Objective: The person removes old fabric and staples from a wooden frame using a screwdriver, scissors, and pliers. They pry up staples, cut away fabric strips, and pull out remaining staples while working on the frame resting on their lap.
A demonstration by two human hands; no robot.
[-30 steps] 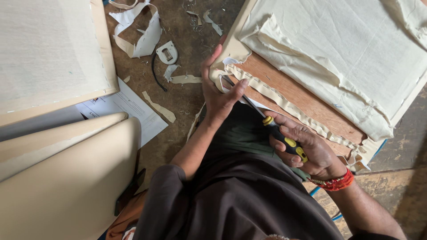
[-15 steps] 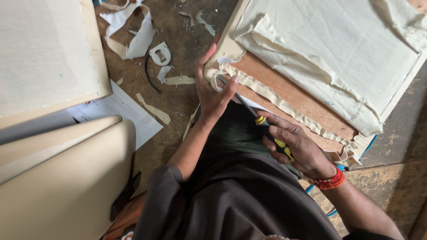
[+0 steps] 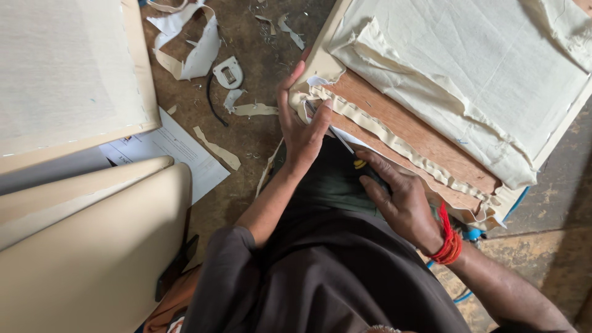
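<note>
Canvas frame (image 3: pixel 425 132) sits in the upper right of the frame, lying across the person's lap and tilted, its near corner at centre where both hands work. Nearest the camera, low centre, a dark brown shirt (image 3: pixel 320 283) fills the bottom, both forearms running up from it. Right hand (image 3: pixel 401 197), right of centre, red thread (image 3: pixel 449 242) at the wrist, is closed around a screwdriver (image 3: pixel 351 157); only a bit of yellow handle and the thin shaft show, the shaft slanting up-left toward the frame's corner. Left hand (image 3: pixel 302 126), just above centre, fingers half curled, thumb and fingertips pinching the loose cloth edge (image 3: pixel 370 126) at that corner. That frayed cream strip runs down-right along the bare wood bar, touching it. Further up-right, rumpled cream cloth (image 3: pixel 481 61) lies over the frame's back.

Lower left, a big beige panel (image 3: pixel 80 246) lies close by, a dark tool handle (image 3: pixel 176 268) poking out at its right edge; what kind I cannot tell. Behind it, a white paper sheet (image 3: pixel 166 151) lies on the brown floor (image 3: pixel 246 179). Upper left, another stretched canvas (image 3: pixel 68 74) lies flat, pale face up. Top centre, cloth scraps (image 3: pixel 197 46) are scattered over the floor, with a small grey metal piece (image 3: pixel 228 73) and a black cord (image 3: pixel 213 105) just beside them. At the far right edge, grey concrete (image 3: pixel 561 179).
</note>
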